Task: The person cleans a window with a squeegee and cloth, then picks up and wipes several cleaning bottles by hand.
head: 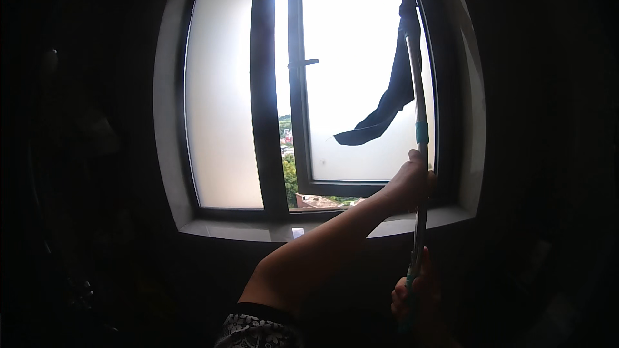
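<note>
A metal telescopic pole [416, 77] with teal fittings stands almost upright in front of a frosted casement window sash [350, 106]. My left hand [415, 180] is closed around it just below the teal collar [421, 132]. Lower down, my right hand [417, 292] grips the teal handle end, mostly in shadow. A dark cloth [399, 75] is wrapped over the pole's top at the sash's upper right corner. Its loose tail hangs down and curves left across the glass. Whether the cloth presses on the pane cannot be told.
The sash is ajar, with a dark handle [303, 63] on its left side. To its left is a fixed frosted pane [223, 92] behind a thick mullion [268, 106]. A pale sill [232, 229] runs below. Trees [289, 179] and roofs show through the gap; the surrounding room is very dark.
</note>
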Demonstrator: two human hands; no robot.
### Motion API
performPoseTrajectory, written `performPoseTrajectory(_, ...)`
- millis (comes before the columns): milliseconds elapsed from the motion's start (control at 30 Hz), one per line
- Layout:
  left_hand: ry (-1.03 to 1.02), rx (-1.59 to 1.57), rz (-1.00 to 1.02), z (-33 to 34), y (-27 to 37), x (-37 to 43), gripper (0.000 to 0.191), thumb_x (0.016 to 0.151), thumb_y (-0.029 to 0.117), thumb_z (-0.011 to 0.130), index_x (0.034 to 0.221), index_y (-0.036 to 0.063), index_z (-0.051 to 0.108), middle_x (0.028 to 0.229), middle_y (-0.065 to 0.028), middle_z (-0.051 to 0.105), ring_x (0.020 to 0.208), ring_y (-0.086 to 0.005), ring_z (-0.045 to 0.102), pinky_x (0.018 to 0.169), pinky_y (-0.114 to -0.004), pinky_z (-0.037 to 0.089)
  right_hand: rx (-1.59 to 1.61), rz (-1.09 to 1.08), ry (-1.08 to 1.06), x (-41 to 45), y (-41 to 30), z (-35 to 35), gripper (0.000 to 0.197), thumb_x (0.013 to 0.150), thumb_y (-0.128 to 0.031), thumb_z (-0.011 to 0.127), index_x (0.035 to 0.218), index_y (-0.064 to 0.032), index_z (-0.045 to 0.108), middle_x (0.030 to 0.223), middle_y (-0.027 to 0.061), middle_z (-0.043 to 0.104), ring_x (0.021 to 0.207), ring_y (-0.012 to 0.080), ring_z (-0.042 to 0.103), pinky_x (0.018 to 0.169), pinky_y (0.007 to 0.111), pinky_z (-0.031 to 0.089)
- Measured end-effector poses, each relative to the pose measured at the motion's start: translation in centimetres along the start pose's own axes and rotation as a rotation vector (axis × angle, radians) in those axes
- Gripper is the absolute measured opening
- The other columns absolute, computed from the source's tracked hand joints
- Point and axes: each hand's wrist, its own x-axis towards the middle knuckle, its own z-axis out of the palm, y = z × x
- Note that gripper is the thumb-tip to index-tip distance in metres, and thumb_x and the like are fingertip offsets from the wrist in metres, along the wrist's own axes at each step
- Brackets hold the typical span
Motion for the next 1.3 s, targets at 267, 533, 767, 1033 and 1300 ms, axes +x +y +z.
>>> performPoseTrajectory(267,0.150,-0.223,-0.115,-1.0,0.6,1.1,0.029,0.087,0.013,0.047,0.096,-0.0073,0.028,0.069,-0.0152,0.052,0.049,-0.0199,0.057,0.030,-0.028,0.046,-0.049,-0.022,-0.004,2.4,-2.4,-3.0,0.055,0.091,-0.027,0.048,0.140,-0.0231,0.023,0.071,0.0106,0.057,0.046,0.0124,0.053,0.039,0.026,0.046)
performPoseTrajectory(533,-0.033,-0.368,-0.026,3.3,-1.7,-1.5,0.027,0.088,0.013,0.044,0.102,-0.0036,0.029,0.067,-0.0102,0.051,0.048,-0.0142,0.053,0.034,-0.025,0.043,-0.208,0.053,0.118,-2.1,0.9,-2.5,0.056,0.090,-0.024,0.049,0.140,-0.0211,0.024,0.076,0.0098,0.057,0.056,0.0142,0.057,0.050,0.029,0.050)
performPoseTrajectory(767,0.266,-0.545,-0.103,2.3,-7.3,-4.7,0.025,0.087,0.010,0.044,0.105,-0.0029,0.032,0.066,-0.0061,0.048,0.054,-0.0104,0.052,0.047,-0.026,0.046,-0.430,0.275,0.295,-1.2,0.0,-1.7,0.060,0.087,-0.010,0.056,0.139,-0.0207,0.028,0.077,0.0064,0.057,0.060,0.0106,0.056,0.053,0.028,0.050)
performPoseTrajectory(1033,0.171,-0.240,-0.036,5.1,-5.8,-2.1,0.028,0.087,0.013,0.050,0.099,-0.0024,0.030,0.068,-0.0137,0.053,0.058,-0.0160,0.056,0.049,-0.032,0.047,0.328,0.090,-0.132,-1.7,3.2,-5.2,0.057,0.091,-0.011,0.047,0.140,-0.0268,0.023,0.076,0.0091,0.056,0.054,0.0113,0.055,0.046,0.026,0.049)
performPoseTrajectory(1300,0.364,-0.347,-0.149,2.7,-10.8,-6.5,0.028,0.086,0.011,0.049,0.104,-0.0029,0.032,0.066,-0.0075,0.050,0.054,-0.0131,0.052,0.049,-0.027,0.044,-0.042,0.396,0.089,0.4,3.9,-5.6,0.055,0.088,-0.018,0.053,0.137,-0.0311,0.030,0.068,0.0078,0.053,0.049,0.0108,0.052,0.040,0.026,0.045)
